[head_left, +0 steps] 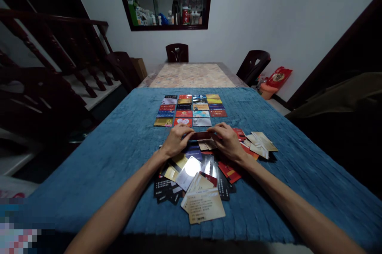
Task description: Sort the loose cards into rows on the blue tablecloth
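Observation:
Between my two hands is a dark red card (pixel 200 136), pinched at its left end by my left hand (pixel 178 139) and at its right end by my right hand (pixel 227 139). Both hands are closed, with fingertips on the card's edges. Under and in front of them spreads a loose pile of cards, with a cream card (pixel 206 205) nearest me, a shiny silver card (pixel 190 172) and a red card (pixel 229 172). Just beyond my hands, cards lie in neat rows, among them a silver card (pixel 202 122) and a heart-printed card (pixel 183 122).
A blue cloth (pixel 113 158) covers the near table; the far end shows a patterned top (pixel 192 74). Several cream cards (pixel 263 142) lie at the pile's right. Dark chairs (pixel 177 53) stand around, and a red bag (pixel 279 77) sits by the right wall.

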`<action>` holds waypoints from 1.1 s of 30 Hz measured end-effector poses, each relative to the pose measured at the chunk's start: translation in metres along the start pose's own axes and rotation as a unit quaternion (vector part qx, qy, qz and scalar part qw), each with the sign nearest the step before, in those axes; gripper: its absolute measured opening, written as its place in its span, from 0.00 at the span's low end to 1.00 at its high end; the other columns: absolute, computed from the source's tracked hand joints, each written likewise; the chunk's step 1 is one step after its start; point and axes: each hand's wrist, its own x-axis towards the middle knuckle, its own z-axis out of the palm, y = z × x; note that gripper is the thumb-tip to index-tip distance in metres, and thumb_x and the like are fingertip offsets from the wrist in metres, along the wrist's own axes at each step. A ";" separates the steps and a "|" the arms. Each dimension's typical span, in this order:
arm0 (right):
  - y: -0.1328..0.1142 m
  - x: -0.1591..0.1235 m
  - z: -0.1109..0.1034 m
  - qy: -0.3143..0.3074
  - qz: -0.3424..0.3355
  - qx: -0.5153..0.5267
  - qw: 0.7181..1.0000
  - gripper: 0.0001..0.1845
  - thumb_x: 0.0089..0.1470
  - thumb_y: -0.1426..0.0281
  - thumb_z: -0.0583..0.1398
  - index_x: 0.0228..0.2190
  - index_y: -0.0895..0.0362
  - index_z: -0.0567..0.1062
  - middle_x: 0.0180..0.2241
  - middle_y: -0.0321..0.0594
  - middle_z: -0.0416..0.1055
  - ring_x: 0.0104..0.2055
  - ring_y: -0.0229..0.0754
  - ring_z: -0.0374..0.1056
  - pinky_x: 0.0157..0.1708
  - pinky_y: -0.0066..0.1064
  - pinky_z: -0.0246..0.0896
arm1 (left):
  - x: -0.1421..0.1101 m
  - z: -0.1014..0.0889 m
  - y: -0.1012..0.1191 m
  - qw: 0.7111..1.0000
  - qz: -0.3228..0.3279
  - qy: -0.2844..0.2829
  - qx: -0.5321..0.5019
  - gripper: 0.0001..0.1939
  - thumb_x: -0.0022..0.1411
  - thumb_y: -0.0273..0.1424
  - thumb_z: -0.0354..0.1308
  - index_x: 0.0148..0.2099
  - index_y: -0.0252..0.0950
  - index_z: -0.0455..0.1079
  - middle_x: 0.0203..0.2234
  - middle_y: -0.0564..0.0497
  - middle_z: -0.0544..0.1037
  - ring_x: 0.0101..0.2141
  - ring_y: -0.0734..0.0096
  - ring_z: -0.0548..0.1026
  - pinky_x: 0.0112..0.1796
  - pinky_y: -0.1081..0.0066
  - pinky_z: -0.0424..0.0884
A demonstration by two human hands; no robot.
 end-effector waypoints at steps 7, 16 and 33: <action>-0.003 -0.002 0.000 -0.021 0.013 -0.010 1.000 0.13 0.58 0.77 0.56 0.42 0.56 0.76 0.36 0.46 0.74 0.39 0.47 0.68 0.39 0.36 0.63 | -0.002 -0.001 -0.004 1.000 -0.015 -0.010 0.001 0.10 0.61 0.20 0.57 0.40 0.35 0.78 0.34 0.48 0.79 0.38 0.67 0.76 0.42 0.66 0.74; -0.008 -0.002 0.000 -0.042 0.021 -0.043 0.998 0.14 0.60 0.76 0.54 0.45 0.55 0.74 0.36 0.45 0.73 0.37 0.46 0.67 0.37 0.35 0.62 | -0.005 0.000 -0.004 0.998 -0.017 -0.042 0.039 0.19 0.59 0.18 0.54 0.50 0.35 0.74 0.39 0.46 0.78 0.40 0.64 0.74 0.44 0.63 0.73; -0.011 -0.005 0.006 -0.046 -0.030 -0.137 0.989 0.21 0.59 0.69 0.57 0.54 0.59 0.66 0.44 0.49 0.75 0.44 0.52 0.66 0.41 0.39 0.55 | -0.005 0.000 -0.004 0.997 -0.071 0.017 0.004 0.16 0.56 0.16 0.54 0.45 0.36 0.72 0.35 0.50 0.77 0.36 0.67 0.75 0.43 0.67 0.72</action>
